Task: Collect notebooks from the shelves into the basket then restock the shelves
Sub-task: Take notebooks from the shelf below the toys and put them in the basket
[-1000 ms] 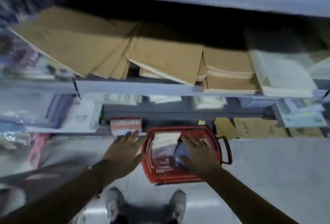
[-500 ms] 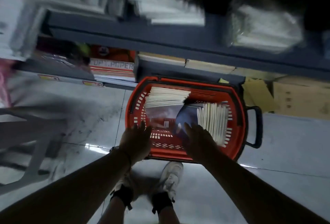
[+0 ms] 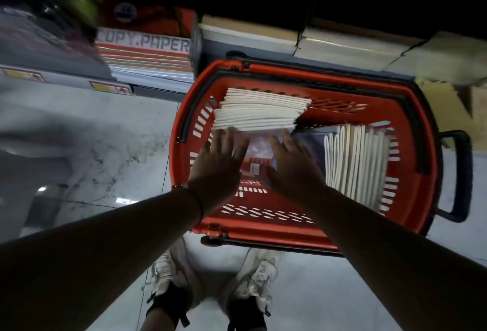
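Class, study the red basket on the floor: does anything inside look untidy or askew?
Yes. In the red plastic basket, the two batches of white-edged notebooks disagree: the far stack lies fanned, while the right-side batch runs crosswise to it. Both open hands, left hand and right hand, reach between them.

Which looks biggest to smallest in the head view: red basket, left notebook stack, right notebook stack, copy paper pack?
1. red basket, plainly largest.
2. right notebook stack and left notebook stack: too alike to rank.
3. copy paper pack, though it lies farther off, so unsure.
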Motion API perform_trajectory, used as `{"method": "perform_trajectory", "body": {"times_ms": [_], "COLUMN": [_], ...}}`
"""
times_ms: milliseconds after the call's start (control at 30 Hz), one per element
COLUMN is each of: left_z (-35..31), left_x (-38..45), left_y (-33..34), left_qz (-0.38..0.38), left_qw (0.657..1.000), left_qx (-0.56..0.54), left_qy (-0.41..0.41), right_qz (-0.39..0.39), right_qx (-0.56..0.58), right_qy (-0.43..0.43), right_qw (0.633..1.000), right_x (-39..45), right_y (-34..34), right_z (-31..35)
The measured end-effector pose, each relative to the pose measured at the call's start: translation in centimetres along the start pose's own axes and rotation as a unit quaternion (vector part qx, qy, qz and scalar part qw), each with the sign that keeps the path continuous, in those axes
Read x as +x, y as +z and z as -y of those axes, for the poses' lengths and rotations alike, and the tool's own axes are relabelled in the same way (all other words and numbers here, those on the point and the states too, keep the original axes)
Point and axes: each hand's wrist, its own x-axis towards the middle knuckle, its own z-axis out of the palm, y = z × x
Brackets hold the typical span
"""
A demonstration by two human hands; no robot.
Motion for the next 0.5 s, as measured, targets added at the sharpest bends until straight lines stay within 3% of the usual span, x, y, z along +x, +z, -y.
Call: {"method": "perform_trajectory", "body": {"times_ms": [167,233,300,500], "left_z": [-0.9,-1.2,-1.2,-1.2], "left_x": [-1.2,-1.4,-1.2,-1.0], "left_y": [0.9,1.1,1.2,1.7], "left_qz": [-0.024,-0.064,-0.058,-0.044], "left_qw": [0.999,0.998,0.996,0.99], "left_qx": [-0.024,-0.027,-0.054,-0.109], "left_qy": [-0.001,-0.009,-0.038,-0.081], "right_qz": [-0.055,-0.092,-0.119,-0.099], "right_qx": [-0.012,-0.037,-0.085,-0.164], "right_qy": [-0.002,-0.003,-0.004,0.017], "right_qw": [0.998,0.995,0.989,0.981], "right_x": [0.2,0.4,0.6,0.5], "right_y": [2.0,2.4,2.4,3.1], "right_z": [-1.2,-1.1,-0.9,-1.5]}}
